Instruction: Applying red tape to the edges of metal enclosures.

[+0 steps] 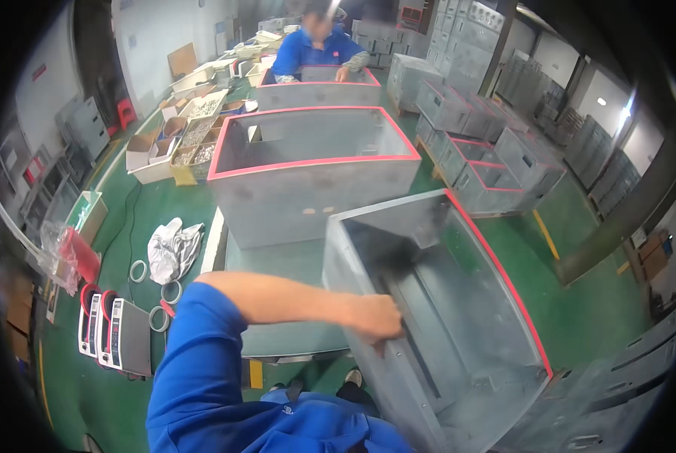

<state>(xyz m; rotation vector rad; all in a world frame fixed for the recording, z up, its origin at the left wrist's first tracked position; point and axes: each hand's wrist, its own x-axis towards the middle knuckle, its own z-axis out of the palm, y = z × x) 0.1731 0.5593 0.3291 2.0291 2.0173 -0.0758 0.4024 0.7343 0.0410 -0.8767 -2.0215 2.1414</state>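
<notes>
My left hand (378, 317) is closed over the near left edge of a grey metal box (466, 332). The box lies at an angle at the right front, its open side up, with a red strip along its right edge. My left arm, in a blue sleeve, reaches across the green-topped table (285, 328). Beyond my hand stands another grey metal box (315, 196), open at the top, with red strip round its rim. No part of my right hand shows.
A co-worker in blue (319, 49) leans over a farther box (319, 92). Several bins of small parts (202, 140) line the left. White cloth (175, 251), tape rolls (159, 318) and two dispenser-like machines (123, 336) sit at left. Stacked grey boxes (477, 162) stand at right.
</notes>
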